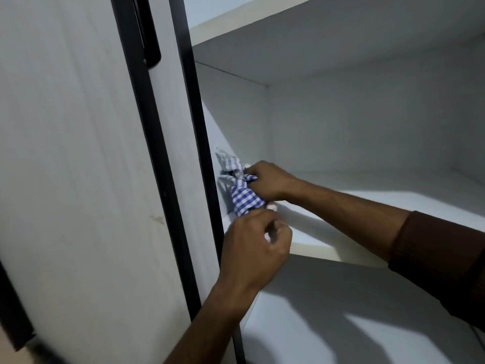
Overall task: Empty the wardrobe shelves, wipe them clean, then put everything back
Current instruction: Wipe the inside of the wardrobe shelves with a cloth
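blue-white checked cloth [242,198], white shelf [367,206]

Checked cloth [242,198] (woven), matt shelf [367,206]

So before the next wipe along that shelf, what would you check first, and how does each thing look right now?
1. Checked cloth in hand: ok, the right hand grips it.
2. Left hand on the cloth's lower end: cannot tell, its fingers are curled there and hide the contact.
3. Cloth bunched enough to wipe with: ok.
4. Middle shelf free of items: ok where visible.
5. Cloth against the side wall: ok.
6. Shelf already clean: cannot tell.
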`<state>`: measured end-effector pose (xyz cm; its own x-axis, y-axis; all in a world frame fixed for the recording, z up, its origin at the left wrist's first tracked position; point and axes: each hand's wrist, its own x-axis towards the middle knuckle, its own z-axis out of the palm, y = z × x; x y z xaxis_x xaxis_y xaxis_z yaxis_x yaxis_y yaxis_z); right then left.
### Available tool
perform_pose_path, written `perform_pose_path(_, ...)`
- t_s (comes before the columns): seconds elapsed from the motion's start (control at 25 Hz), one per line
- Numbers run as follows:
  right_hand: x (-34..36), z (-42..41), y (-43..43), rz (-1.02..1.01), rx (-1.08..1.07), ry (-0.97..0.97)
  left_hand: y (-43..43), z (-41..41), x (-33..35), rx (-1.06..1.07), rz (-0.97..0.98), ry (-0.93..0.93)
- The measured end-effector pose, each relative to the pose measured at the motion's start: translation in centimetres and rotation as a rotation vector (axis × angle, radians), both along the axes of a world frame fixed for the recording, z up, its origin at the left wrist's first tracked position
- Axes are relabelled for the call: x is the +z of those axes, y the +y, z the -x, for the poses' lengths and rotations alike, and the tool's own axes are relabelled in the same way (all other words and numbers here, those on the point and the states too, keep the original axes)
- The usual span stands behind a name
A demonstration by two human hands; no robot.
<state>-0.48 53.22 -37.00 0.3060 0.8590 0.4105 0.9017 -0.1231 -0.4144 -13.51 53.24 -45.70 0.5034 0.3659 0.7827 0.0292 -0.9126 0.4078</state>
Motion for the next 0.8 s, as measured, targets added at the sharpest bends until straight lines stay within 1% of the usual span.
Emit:
perform_pose_path(0.04,-0.5,-0.1,-0.7,-0.004,0.018,0.035,-0.1,0.7,-0.3,-0.008,-0.015,-0.128)
perform_pose_path(0.12,-2.4,0.1,-2.0,0.016,0.144,0.121,-0.4,1.5,-0.9,-0.017,-0.013,-0.316)
perform_pose_path(0.16,-3.3,0.3,-2.0,0.02,0.193,0.107,-0.4,1.5,-0.9,-0.005,-0.012,-0.356)
perform_pose_path(0.2,-3.9,0.6,-2.1,0.04,0.232,0.041,-0.4,1.1,-0.8,-0.001,-0.008,-0.362)
perform_pose_path(0.24,-4.5,-0.2,-1.6,0.08,0.245,-0.047,-0.3,0.5,-0.8,-0.005,-0.008,-0.343)
perform_pose_path(0.28,-4.0,-1.3,-1.5,0.151,0.221,-0.18,-0.1,-0.2,-0.7,-0.007,-0.011,-0.307)
perform_pose_path(0.32,-3.1,-3.2,-1.2,0.223,0.153,-0.29,0.2,-0.8,-0.5,-0.006,-0.019,-0.274)
perform_pose_path(0.36,-2.0,-5.1,-1.1,0.29,0.053,-0.332,0.6,-1.4,-0.3,0.0,-0.023,-0.25)
perform_pose_path(0.4,-1.0,-6.7,-1.1,0.338,-0.032,-0.327,1.1,-1.8,0.0,0.01,-0.02,-0.232)
perform_pose_path(0.44,-0.1,-7.7,-1.2,0.341,-0.094,-0.279,1.7,-2.3,0.6,0.012,0.001,-0.216)
perform_pose_path(0.48,0.7,-7.3,-1.3,0.294,-0.088,-0.225,2.2,-2.8,1.1,0.007,0.034,-0.202)
perform_pose_path(0.56,0.2,-5.4,-0.5,0.136,0.077,-0.055,3.0,-3.7,2.2,-0.006,0.13,-0.201)
perform_pose_path(0.6,-0.8,-4.5,0.1,0.11,0.138,0.005,3.4,-4.1,2.6,0.002,0.185,-0.215)
perform_pose_path(0.64,-1.8,-3.7,0.1,0.13,0.191,0.011,3.7,-4.5,3.0,0.019,0.226,-0.213)
perform_pose_path(0.68,-3.0,-3.9,0.3,0.148,0.214,-0.026,4.1,-4.8,3.2,0.041,0.252,-0.183)
perform_pose_path(0.72,-3.6,-5.4,0.4,0.173,0.192,-0.071,4.5,-5.2,3.4,0.056,0.267,-0.112)
perform_pose_path(0.8,-3.0,-9.4,0.3,0.243,0.068,-0.197,5.5,-6.6,3.7,0.063,0.267,0.135)
